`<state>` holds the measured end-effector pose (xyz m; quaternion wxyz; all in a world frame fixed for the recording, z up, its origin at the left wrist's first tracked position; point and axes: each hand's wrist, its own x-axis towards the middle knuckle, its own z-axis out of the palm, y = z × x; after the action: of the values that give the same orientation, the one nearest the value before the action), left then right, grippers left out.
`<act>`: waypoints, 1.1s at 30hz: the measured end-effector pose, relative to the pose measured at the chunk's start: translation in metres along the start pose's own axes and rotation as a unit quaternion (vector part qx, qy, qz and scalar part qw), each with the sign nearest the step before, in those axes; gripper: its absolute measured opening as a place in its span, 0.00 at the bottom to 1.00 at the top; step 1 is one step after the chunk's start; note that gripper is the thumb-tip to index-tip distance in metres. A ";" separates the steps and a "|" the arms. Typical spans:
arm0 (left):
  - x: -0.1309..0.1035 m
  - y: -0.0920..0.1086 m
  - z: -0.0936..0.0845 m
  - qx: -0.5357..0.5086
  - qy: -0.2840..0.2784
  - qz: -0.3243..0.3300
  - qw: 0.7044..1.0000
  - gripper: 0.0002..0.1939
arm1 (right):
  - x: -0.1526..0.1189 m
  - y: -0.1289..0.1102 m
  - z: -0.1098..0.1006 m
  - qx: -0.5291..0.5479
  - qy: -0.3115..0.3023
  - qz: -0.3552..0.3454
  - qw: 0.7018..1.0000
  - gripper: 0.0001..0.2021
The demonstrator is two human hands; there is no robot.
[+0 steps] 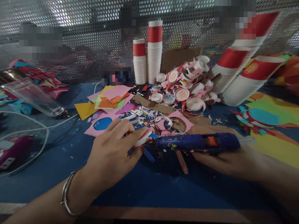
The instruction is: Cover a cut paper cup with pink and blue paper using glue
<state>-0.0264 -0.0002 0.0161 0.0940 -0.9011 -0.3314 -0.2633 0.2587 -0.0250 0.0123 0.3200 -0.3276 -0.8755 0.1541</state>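
My left hand (114, 152) is closed on a small white and pink paper piece (143, 138), which looks like a cut cup bottom with paper strips. In my right hand (224, 158) lies a blue hot glue gun (187, 142), gripped and turned on its side. The gun's nozzle points left and meets the paper piece, or nearly so; I cannot tell if they touch. Just beyond my hands lie a pink sheet with a round hole (188, 123) and a white paper ring (170, 119). A second holed pink sheet (88, 130) lies by my left hand.
Behind stand stacks of paper cups (154, 59), with more leaning stacks (235, 84) at right. Cut cup bottoms (182, 94) are heaped between them. Coloured paper squares (116, 93), a clear bottle (35, 96), a white cable (48, 137) and a purple power strip (16, 152) lie leftward.
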 end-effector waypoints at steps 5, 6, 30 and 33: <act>-0.001 -0.002 0.002 -0.022 -0.007 -0.013 1.000 0.19 | 0.000 0.002 0.000 0.000 0.009 0.011 1.000 0.12; -0.001 -0.002 0.002 -0.029 -0.011 -0.018 0.999 0.19 | 0.000 0.002 0.000 -0.008 0.020 0.014 1.000 0.11; 0.010 -0.004 0.001 -0.208 -0.071 -0.069 0.973 0.14 | -0.011 0.009 0.008 -0.010 0.070 0.087 0.994 0.05; 0.010 -0.004 0.003 -0.211 -0.071 -0.068 0.973 0.15 | -0.006 0.005 0.006 0.017 0.078 0.091 0.993 0.04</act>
<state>-0.0216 0.0094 0.0187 -0.1398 -0.8923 -0.3347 -0.2688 0.2606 -0.0251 0.0026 0.3777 -0.4116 -0.8116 0.1711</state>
